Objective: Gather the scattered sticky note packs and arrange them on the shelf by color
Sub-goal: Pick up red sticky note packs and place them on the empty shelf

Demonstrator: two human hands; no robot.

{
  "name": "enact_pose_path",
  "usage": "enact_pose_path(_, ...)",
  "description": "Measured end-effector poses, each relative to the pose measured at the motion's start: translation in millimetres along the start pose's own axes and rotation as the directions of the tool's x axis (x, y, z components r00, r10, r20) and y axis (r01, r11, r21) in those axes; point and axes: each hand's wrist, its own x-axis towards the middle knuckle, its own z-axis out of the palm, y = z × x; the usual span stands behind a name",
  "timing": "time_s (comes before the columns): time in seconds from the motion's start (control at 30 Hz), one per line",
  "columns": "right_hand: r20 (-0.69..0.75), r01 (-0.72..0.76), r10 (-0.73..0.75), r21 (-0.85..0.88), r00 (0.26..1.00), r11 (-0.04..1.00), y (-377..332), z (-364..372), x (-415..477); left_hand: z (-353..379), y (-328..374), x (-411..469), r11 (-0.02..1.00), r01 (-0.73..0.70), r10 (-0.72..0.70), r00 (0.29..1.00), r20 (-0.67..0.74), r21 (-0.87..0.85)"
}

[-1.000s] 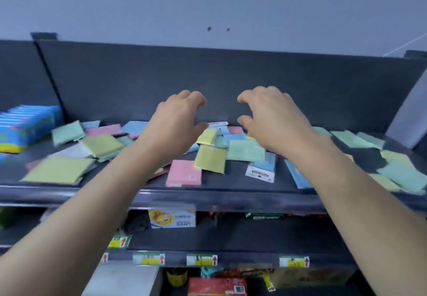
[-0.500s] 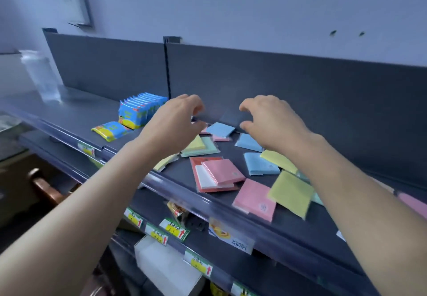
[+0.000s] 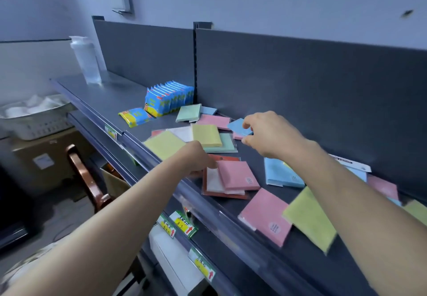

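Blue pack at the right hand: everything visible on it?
The blue pack is a thin, flat, light-blue square, seemingly plastic-wrapped, toward the back of the shelf. The right hand pinches its right corner between forefinger and thumb, hiding that part. Its lower edge overlaps a pink pack. No label shows.

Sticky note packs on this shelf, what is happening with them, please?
A person is sorting them. The right hand pinches a blue pack near the back of the shelf. The left hand touches a pink pack near the front; whether it grips it is unclear. The other packs lie mixed, not yet grouped by colour.
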Motion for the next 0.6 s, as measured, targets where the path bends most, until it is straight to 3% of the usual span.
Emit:
enact_pose_path(0.13, 0.014, 0.006, -0.006, 0.022, 1.0, 1.0, 4, 5, 8, 2, 1, 8, 0.95, 0.076, -0.071, 0.997, 0.028, -0.302)
enact_pose_path(0.27, 0.026, -0.035, 0.034, 0.028, 0.999, 0.999, 10, 7, 19, -12, 7, 7, 0.905, 0.022, -0.025, 1.0, 0.0, -0.424)
enact_pose_path(0.37, 0.012, -0.108, 0.108, 0.037, 0.994, 0.993, 10, 12, 33, -38, 9, 13, 0.919, -0.133, 0.064, 0.979, -0.191, -0.371)
enact_pose_path(0.5, -0.011, -0.17, 0.171, 0.059, 0.985, 0.984, 4, 11, 52, -74, 2, 31, 0.926, -0.282, 0.129, 0.86, -0.494, -0.25)
enact_pose_path(0.6, -0.023, -0.192, 0.195, 0.081, 0.981, 0.978, -3, 9, 66, -91, -4, 41, 0.899, -0.368, 0.166, 0.789, -0.592, -0.238)
